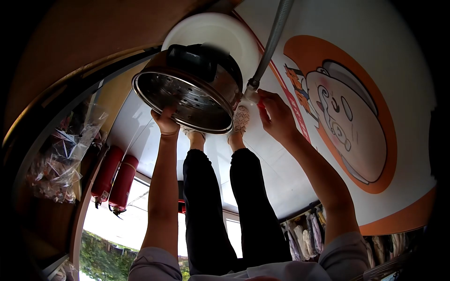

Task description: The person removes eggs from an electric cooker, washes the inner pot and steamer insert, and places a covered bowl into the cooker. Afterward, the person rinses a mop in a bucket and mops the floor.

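A metal steamer pot with small holes across its bottom and a black handle is tilted, its open side facing me. My left hand grips its lower left rim, with the fingertips partly inside. To the right of the pot, my right hand has thumb and fingers closed at a pale fitting with a small red part. That fitting sits on the end of a grey hose coming down from the top. Exactly which part the fingers pinch is partly hidden.
Behind the pot is a round white basin. Two red fire extinguishers and clear plastic bags are on the left. An orange cartoon panel covers the right side. Packed items stand low on the right.
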The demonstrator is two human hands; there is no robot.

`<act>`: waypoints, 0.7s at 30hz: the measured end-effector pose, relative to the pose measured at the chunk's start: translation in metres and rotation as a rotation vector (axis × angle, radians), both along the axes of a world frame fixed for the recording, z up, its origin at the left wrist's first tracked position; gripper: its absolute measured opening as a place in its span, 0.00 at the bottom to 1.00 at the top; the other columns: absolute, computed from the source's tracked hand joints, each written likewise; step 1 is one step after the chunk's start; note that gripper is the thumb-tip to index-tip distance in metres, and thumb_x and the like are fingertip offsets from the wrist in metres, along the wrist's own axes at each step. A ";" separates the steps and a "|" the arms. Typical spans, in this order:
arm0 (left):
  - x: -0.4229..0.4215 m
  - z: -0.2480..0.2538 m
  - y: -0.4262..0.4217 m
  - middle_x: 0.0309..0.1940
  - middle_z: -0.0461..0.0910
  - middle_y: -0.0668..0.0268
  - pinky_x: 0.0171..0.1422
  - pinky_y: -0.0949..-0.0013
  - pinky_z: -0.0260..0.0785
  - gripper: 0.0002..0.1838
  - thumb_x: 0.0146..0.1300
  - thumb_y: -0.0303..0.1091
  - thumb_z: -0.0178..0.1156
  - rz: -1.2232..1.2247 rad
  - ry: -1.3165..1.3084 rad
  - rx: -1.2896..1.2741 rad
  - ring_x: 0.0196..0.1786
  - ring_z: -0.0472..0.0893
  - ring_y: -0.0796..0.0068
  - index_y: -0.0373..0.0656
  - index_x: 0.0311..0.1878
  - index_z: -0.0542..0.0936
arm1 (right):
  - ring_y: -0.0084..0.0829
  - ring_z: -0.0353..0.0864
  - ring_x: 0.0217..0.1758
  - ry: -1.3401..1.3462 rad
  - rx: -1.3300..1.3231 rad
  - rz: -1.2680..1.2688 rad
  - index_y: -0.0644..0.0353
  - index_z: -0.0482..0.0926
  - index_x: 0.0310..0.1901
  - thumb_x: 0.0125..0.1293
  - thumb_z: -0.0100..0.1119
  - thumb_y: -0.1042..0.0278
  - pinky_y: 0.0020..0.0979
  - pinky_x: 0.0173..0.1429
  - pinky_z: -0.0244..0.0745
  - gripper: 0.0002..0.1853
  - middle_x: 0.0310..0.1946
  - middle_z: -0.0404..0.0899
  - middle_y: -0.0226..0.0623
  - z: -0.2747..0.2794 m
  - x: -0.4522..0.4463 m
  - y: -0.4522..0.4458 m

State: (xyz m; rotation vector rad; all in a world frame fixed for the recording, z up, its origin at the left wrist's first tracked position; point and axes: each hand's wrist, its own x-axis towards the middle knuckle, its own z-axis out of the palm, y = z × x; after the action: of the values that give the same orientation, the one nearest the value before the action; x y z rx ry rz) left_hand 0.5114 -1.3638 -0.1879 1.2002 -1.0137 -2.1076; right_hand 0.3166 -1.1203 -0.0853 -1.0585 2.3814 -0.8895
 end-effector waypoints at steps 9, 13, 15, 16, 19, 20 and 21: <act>-0.001 0.001 -0.007 0.37 0.81 0.64 0.47 0.71 0.71 0.14 0.43 0.18 0.50 -0.025 0.053 -0.030 0.39 0.78 0.70 0.34 0.35 0.78 | 0.41 0.80 0.43 0.019 0.002 0.017 0.62 0.69 0.37 0.54 0.62 0.80 0.32 0.42 0.80 0.12 0.45 0.77 0.44 0.004 -0.002 -0.002; -0.003 0.004 -0.008 0.36 0.80 0.65 0.47 0.71 0.71 0.16 0.42 0.18 0.49 -0.050 0.055 -0.024 0.39 0.78 0.69 0.35 0.37 0.78 | 0.42 0.80 0.42 0.038 -0.010 0.023 0.61 0.67 0.38 0.53 0.61 0.81 0.33 0.41 0.81 0.13 0.45 0.77 0.44 0.002 -0.002 -0.002; -0.006 0.007 -0.007 0.36 0.80 0.64 0.47 0.70 0.71 0.16 0.41 0.18 0.50 0.017 0.048 0.051 0.39 0.78 0.69 0.35 0.37 0.78 | 0.43 0.80 0.42 0.026 -0.017 0.010 0.61 0.67 0.38 0.53 0.61 0.81 0.33 0.41 0.81 0.14 0.45 0.77 0.44 0.000 -0.002 -0.002; -0.008 0.009 -0.007 0.36 0.80 0.64 0.47 0.70 0.71 0.16 0.41 0.18 0.50 0.017 0.047 0.051 0.39 0.78 0.69 0.35 0.37 0.78 | 0.43 0.80 0.42 0.015 -0.025 -0.004 0.62 0.67 0.38 0.53 0.61 0.82 0.33 0.42 0.81 0.14 0.45 0.77 0.44 0.000 -0.002 -0.002; -0.011 0.013 -0.007 0.36 0.80 0.64 0.47 0.70 0.71 0.17 0.40 0.18 0.51 0.037 0.009 0.050 0.38 0.78 0.69 0.35 0.37 0.78 | 0.41 0.79 0.46 -0.027 0.002 -0.018 0.62 0.69 0.44 0.53 0.61 0.82 0.32 0.47 0.77 0.17 0.47 0.76 0.44 -0.001 -0.002 0.000; -0.010 0.012 -0.008 0.36 0.80 0.64 0.47 0.70 0.71 0.17 0.40 0.18 0.51 0.020 -0.010 0.037 0.39 0.78 0.69 0.34 0.38 0.78 | 0.41 0.79 0.46 -0.028 0.003 -0.020 0.62 0.69 0.44 0.53 0.61 0.82 0.32 0.47 0.77 0.17 0.47 0.76 0.44 0.000 -0.002 -0.001; -0.008 0.011 -0.008 0.36 0.80 0.65 0.47 0.70 0.71 0.18 0.39 0.18 0.51 0.003 -0.028 0.023 0.39 0.78 0.69 0.34 0.38 0.78 | 0.40 0.79 0.45 -0.034 0.001 -0.027 0.62 0.68 0.45 0.53 0.62 0.82 0.31 0.46 0.77 0.18 0.46 0.76 0.44 0.001 -0.002 -0.002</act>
State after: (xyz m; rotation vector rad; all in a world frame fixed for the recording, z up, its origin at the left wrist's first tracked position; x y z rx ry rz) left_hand 0.5030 -1.3721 -0.1766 1.2450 -1.0020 -2.1115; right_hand 0.3147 -1.1224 -0.0848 -1.0054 2.3729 -0.9081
